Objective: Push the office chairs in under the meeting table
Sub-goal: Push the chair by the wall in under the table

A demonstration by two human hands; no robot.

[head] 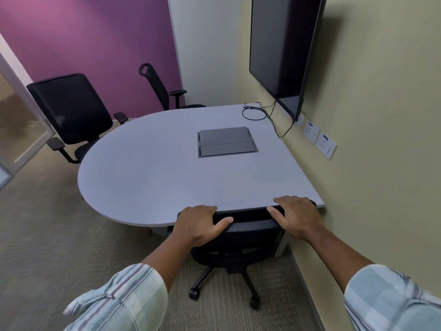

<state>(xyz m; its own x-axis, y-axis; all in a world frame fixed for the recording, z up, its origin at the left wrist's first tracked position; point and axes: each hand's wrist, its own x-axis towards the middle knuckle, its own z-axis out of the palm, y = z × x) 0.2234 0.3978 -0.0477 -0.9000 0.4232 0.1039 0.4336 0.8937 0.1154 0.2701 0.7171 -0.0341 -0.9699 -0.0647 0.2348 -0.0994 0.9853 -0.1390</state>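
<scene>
Striped sleeves frame the near view; both bare forearms reach forward to the near chair (235, 237).

Meeting table (152, 173): grey top, rounded at its left end, straight right edge against the wall. A pop-up lid panel (226, 142) is set in the middle, and a black cable (254, 113) is coiled near the far right corner.

Near chair: black mesh back, top rail touching the table's near edge, seat hidden under the top. Castor base (224, 283) shows below on the carpet. Looks fully pushed in, or nearly so.

Second chair (71, 111): at the rounded left end, angled, seat only partly under. Third chair (158, 87): at the far edge, seat partly under, back standing off. Both probably need a push.

Left hand (199, 224): fingers curled over the left part of the top rail, thumb along its front. Right hand (297, 217): same hold on the right part, fingers hooked over the rail at the table edge.

Handling, judged: moderately heavy but rolls easily on castors, with some carpet drag. Frame stiff, mesh gives, seat swivels. Hold the top rail wide with both hands to stop it turning; avoid the mesh. Watch the armrests against the table edge.
</scene>
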